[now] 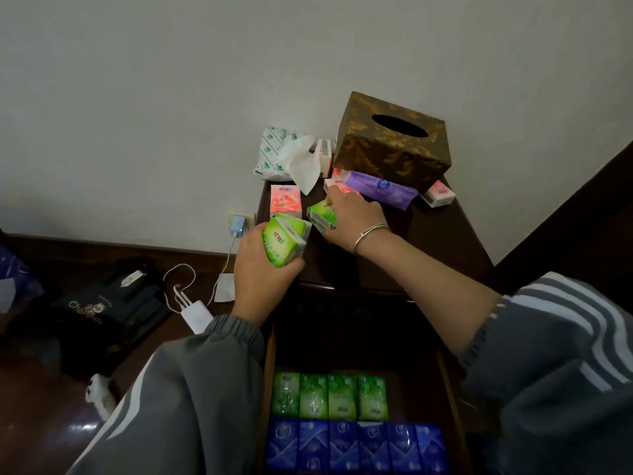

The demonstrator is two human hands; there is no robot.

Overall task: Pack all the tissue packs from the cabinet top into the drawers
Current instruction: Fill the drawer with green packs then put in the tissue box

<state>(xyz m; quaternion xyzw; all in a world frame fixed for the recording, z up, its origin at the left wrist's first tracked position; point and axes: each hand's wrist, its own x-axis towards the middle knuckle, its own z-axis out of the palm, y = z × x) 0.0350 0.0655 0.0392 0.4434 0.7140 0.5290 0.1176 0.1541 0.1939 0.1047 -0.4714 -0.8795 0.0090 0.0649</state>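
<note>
My left hand (260,269) grips green tissue packs (282,241) at the cabinet top's front left corner. My right hand (352,217) holds another green pack (320,214) lying on the dark cabinet top (438,241). A pink pack (286,202) stands behind them. More pink packs (440,195) and a purple pack (380,190) lie further back. Below, the open drawer (270,354) holds a row of green packs (330,395) and a row of blue packs (356,445).
A brown patterned tissue box (394,145) stands at the back of the cabinet top, with a white-and-green soft tissue bag (274,152) to its left. On the floor at left lie a charger with cable (197,313) and dark bags (102,310). A wall socket (239,222) holds a plug.
</note>
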